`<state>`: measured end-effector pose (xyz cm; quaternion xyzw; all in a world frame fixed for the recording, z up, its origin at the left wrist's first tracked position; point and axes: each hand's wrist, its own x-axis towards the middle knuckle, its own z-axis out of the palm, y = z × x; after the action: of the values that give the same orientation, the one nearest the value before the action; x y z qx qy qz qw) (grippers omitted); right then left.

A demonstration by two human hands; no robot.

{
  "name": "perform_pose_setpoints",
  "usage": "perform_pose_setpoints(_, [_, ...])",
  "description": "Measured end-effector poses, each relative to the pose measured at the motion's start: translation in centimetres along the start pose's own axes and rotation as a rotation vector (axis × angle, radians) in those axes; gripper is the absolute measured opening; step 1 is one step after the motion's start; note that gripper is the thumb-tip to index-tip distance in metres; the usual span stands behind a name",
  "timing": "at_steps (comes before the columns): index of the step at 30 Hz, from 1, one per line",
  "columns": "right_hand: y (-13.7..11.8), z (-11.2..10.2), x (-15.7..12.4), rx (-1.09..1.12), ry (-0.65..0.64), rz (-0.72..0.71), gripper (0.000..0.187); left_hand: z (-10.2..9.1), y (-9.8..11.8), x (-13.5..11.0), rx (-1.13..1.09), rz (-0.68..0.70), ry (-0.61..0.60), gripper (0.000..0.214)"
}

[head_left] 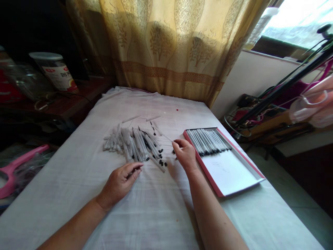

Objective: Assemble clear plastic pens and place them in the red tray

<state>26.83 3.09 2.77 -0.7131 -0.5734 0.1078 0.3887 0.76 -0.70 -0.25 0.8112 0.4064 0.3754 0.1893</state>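
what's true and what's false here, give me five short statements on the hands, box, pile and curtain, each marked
1. The right hand holds a thin, pale stick. True.
2. Black-ended sticks lie in a row in the far part of the box. True.
3. The left hand is inside the box. False: it is on the near side of the loose pile.
4. The box is left of the pile. False: it is to the right.
5. A patterned curtain hangs beyond the table. True.

Smooth plastic pens [208, 140], matt tablecloth [156, 208]
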Motion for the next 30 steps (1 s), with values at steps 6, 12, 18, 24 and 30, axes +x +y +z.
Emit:
perform_pose_setpoints(6, [-2.3, -0.6, -4.0, 0.226, -0.257, -0.283, 0.012, -1.3, 0.0, 0.5, 0.412, 0.175, 0.312, 0.035])
perform_pose_setpoints(12, [-3.5, 0.6, -4.1, 0.266, -0.398, -0.358, 0.014, -2.1, -1.3, 0.7, 0.525, 0.221, 0.152, 0.023])
perform_pose_setpoints(18, [-2.2, 2.1, -3.2, -0.050, -0.364, -0.387, 0.027, -2.3, -2.3, 0.4, 0.505, 0.153, 0.149, 0.034])
perform_pose_setpoints(24, [-0.6, 2.8, -2.5, -0.204, -0.238, -0.261, 0.024, -2.1, -2.6, 0.4, 0.450, 0.103, 0.141, 0.035])
perform_pose_setpoints(30, [-0.6, 2.5, -2.8, -0.268, -0.143, -0.247, 0.018, -2.0, -2.2, 0.4, 0.422, 0.111, 0.122, 0.035])
